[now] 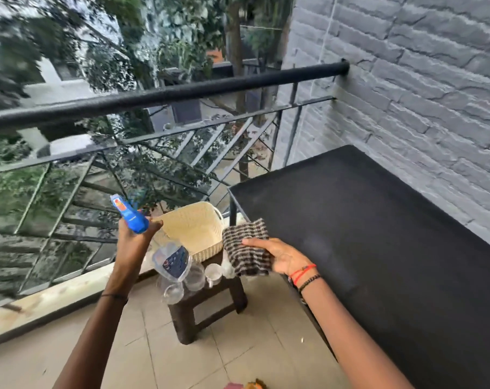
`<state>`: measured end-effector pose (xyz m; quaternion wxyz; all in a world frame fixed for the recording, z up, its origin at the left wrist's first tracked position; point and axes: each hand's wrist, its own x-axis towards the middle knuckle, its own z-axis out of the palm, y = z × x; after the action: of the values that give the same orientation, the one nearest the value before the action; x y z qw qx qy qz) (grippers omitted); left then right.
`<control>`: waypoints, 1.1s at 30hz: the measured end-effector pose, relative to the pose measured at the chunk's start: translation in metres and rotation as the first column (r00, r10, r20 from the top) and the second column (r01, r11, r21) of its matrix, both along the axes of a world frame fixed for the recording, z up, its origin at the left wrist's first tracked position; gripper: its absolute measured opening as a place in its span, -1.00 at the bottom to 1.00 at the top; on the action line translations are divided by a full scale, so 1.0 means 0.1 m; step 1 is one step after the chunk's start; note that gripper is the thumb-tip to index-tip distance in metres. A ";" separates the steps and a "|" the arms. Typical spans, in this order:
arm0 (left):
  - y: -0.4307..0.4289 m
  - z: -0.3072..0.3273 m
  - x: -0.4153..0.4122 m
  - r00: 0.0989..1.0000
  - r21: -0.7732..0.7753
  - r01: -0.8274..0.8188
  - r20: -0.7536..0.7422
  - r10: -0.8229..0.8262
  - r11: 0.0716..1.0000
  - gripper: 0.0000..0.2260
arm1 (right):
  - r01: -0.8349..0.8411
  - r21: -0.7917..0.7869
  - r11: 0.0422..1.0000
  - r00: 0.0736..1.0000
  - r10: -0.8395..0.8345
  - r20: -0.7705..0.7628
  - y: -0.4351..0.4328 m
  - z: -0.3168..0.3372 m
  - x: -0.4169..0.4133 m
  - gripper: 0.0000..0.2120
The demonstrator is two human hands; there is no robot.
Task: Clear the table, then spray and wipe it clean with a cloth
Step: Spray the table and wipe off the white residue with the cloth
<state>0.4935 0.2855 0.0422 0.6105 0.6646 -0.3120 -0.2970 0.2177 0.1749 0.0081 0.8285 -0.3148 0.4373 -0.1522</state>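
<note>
Black and matte, the table [378, 234] takes up the right side of the scene, with its far long edge against a grey brick wall [420, 94] and a faint dusty sheen on its top. At the table's left edge the right hand [281, 258] is turned palm up, its thumb pressed over a brown-and-white striped cloth [246, 248] that drapes across the fingers. The cloth overlaps that edge in the view, and I cannot tell whether it touches the top. Red and dark threads circle the wrist. Further left, the left hand [135, 234] has its fingers curled round a blue spray bottle [130, 213], tilted with its upper end pointing up and to the far left. The bottle is blurred, so its trigger cannot be made out. Between and below the two hands a small dark stool [207, 307] stands on the pale tiled floor [238, 346], near the table's left end. On the stool are a cream woven basket [193, 228] at the far side, several clear glasses [194, 276] at the near side, and a clear plastic pouch [172, 261] with a dark blue label in front of them. A black metal railing [165, 96] runs across the far left, with trees behind it
</note>
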 end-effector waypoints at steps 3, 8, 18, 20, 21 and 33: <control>-0.13 -0.08 0.18 0.998 0.018 -0.037 0.043 0.036 0.999 -0.70 | -0.027 -0.006 1.000 0.998 0.027 -0.059 -0.22 -0.04 0.36 -0.88; -0.38 -0.19 0.36 0.996 0.036 -0.050 0.074 0.047 0.998 -0.84 | -0.066 -0.007 0.998 0.992 0.065 -0.107 -0.57 -0.18 0.84 -0.88; -1.10 -0.56 0.76 0.997 0.109 -0.059 0.055 0.054 0.992 -0.83 | -0.095 -0.014 0.995 0.975 0.090 -0.203 -1.28 -0.75 1.64 -0.84; -1.24 -0.68 0.83 0.998 0.128 -0.040 0.048 0.034 0.991 -0.88 | -0.116 -0.022 0.993 0.965 0.107 -0.240 -1.43 -0.92 1.79 -0.80; -1.30 -0.74 0.86 0.999 0.143 -0.024 0.037 0.019 0.989 -0.89 | -0.121 -0.025 0.992 0.961 0.111 -0.255 -1.48 -0.98 1.85 -0.79; -1.72 -1.77 0.96 0.986 0.268 -0.158 -0.006 0.166 0.950 -0.88 | -0.101 0.066 0.993 0.917 0.118 -0.380 -1.74 -2.12 2.35 -0.92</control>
<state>0.5896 0.1139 -0.1344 0.5422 0.7597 -0.2050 -0.2946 0.4523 0.0008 -0.2040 0.7411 -0.3438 0.5758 -0.0313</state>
